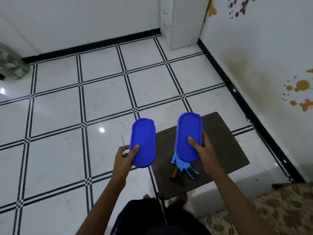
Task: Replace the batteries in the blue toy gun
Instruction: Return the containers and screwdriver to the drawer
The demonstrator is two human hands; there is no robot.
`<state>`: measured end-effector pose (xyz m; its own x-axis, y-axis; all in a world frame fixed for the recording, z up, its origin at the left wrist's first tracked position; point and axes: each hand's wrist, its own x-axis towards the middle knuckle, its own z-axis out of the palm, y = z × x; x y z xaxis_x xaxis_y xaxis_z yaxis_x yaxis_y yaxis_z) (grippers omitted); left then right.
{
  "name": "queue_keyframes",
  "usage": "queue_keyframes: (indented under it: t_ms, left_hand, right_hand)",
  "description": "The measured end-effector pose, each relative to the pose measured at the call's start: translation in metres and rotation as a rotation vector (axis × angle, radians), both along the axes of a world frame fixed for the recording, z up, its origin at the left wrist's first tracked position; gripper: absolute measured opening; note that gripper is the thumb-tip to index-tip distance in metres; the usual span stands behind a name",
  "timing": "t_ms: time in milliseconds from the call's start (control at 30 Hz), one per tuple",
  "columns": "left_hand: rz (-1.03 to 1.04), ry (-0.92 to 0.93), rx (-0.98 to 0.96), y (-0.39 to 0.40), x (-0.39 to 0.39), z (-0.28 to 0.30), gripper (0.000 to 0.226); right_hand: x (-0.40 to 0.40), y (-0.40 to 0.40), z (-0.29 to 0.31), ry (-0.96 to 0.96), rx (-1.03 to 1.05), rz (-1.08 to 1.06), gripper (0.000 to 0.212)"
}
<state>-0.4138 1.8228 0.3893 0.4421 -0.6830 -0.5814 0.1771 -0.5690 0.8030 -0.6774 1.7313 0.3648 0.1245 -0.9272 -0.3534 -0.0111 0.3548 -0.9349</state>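
Above the glossy tiles [67, 106], 2 hands grip smooth oval blue lids [143, 143].

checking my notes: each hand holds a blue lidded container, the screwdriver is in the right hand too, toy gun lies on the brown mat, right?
Not quite. The head view shows the screwdriver in the left hand, held alongside its blue container. The rest stands.
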Motion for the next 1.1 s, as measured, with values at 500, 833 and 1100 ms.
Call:
queue_keyframes:
  t_ms: [500,833,1100]
  left_hand:
    - [-0.020,0.007,-0.104,-0.042,0.237,0.014,0.050]
    - [0.012,0.001,-0.159,-0.137,0.361,0.036,0.053]
    - [-0.060,0.022,-0.179,-0.296,0.412,0.039,0.055]
  right_hand:
    - [0.241,-0.038,0.021,0.002,-0.044,-0.087,0.073]
    - [0.368,-0.136,0.050,0.025,-0.113,-0.088,0.067]
    - [0.411,-0.286,0.043,-0.023,-0.153,-0.136,0.064]
